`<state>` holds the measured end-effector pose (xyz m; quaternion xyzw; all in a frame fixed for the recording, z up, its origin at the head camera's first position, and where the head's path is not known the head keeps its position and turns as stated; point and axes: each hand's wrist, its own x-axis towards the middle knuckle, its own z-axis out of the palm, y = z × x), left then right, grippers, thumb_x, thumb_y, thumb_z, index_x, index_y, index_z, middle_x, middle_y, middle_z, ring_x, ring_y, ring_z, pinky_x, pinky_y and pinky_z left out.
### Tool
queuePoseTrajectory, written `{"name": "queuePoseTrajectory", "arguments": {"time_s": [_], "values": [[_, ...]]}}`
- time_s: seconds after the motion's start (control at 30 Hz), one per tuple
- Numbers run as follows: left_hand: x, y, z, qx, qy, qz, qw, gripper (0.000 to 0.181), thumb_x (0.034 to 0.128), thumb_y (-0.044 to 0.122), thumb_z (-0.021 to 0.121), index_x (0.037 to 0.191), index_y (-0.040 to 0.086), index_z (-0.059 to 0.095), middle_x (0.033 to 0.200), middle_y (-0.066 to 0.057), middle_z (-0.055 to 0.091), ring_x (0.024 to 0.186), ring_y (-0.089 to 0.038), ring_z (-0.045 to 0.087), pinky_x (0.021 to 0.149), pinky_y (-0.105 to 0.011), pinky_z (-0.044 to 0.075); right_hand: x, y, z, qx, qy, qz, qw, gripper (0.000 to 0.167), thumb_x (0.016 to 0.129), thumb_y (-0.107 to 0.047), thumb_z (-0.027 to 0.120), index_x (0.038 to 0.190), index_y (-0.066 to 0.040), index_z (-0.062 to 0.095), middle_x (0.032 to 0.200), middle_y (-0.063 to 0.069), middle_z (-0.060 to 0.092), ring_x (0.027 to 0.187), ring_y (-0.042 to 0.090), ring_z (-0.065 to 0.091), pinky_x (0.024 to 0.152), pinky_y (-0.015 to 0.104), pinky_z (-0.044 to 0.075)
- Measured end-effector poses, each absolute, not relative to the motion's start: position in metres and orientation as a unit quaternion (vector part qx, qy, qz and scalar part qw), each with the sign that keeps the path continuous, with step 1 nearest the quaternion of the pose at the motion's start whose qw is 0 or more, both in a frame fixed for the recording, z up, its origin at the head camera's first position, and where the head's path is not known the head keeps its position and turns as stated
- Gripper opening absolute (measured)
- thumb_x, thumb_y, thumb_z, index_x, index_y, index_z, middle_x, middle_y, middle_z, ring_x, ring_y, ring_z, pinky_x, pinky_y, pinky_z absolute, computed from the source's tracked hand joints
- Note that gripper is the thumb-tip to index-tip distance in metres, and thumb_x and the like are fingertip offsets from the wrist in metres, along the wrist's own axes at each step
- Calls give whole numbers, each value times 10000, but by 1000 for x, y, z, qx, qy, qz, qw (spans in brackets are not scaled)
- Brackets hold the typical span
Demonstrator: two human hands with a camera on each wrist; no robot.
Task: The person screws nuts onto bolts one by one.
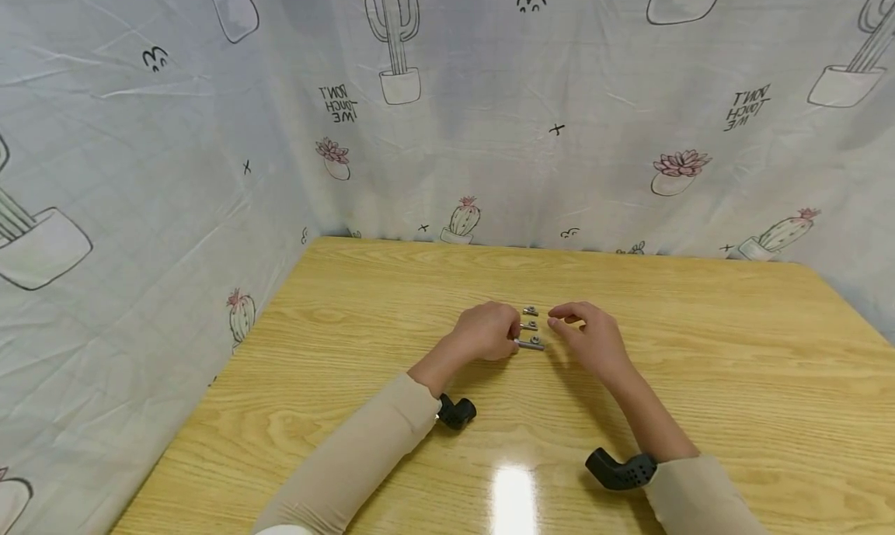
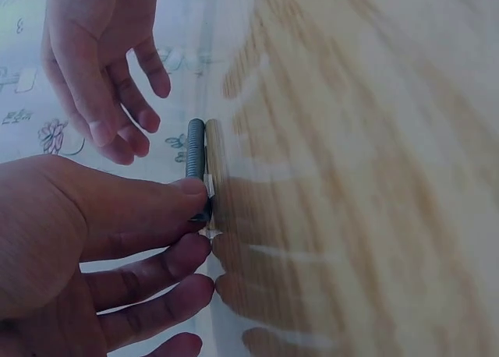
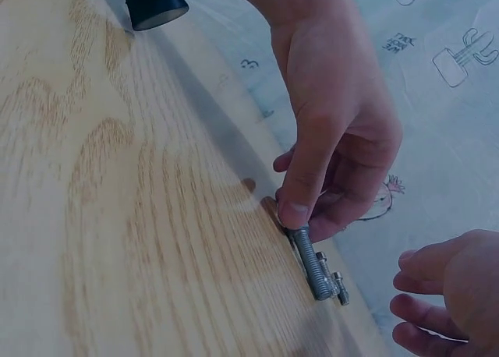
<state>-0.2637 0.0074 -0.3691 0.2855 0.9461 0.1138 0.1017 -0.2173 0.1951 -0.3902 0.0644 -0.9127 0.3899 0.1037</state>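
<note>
I list: one yellow wood-grain counter (image 1: 734, 364); pale, creased cloth (image 1: 594, 77) behind and at left, printed with potted cacti (image 1: 400, 87), pink succulents (image 1: 681, 164), mirrored lettering (image 1: 339, 104); one white glare patch (image 1: 513, 498) on the counter.

Dressed in Beige, Fitted with Black

The left sleeve (image 1: 363, 459) and the right sleeve (image 1: 699, 496) are plain beige cloth, lightly creased, both ending on the forearm. A white patch (image 1: 283, 530) shows at the lower end of the left one. A bent black fitting (image 1: 457, 412) sits by the left wrist; a second black fitting (image 1: 621, 470), by the right wrist, is elbow-shaped, blunt-ended and dotted with small dark holes. The left hand (image 1: 487, 331) and right hand (image 1: 590, 338) are bare.
</note>
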Motion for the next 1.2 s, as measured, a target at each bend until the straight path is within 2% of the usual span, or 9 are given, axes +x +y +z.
{"name": "queuePoseTrajectory", "arguments": {"time_s": [0.63,0.93,1.2], "values": [[-260,0,-371,285,946,126,91,127,902,197,661,777,200,634,757,69,604,648,-102,519,551,-251,395,-216,191,-395,74,-915,383,107,213,957,-161,611,1099,-25,693,1094,162,662,1007,310,602,874,508,498],[-263,-13,-373,291,937,169,90,40,911,215,656,902,182,676,858,67,627,716,-96,552,634,-254,447,-217,191,-400,83,-915,383,101,199,956,-157,614,1085,-32,699,1066,148,671,983,295,611,845,478,519],[-262,-26,-372,286,931,214,69,72,936,220,641,924,162,682,807,49,619,675,-104,550,618,-254,448,-216,189,-402,98,-913,383,97,168,928,-115,647,1058,-28,709,1055,154,679,953,276,605,801,437,536]]}}
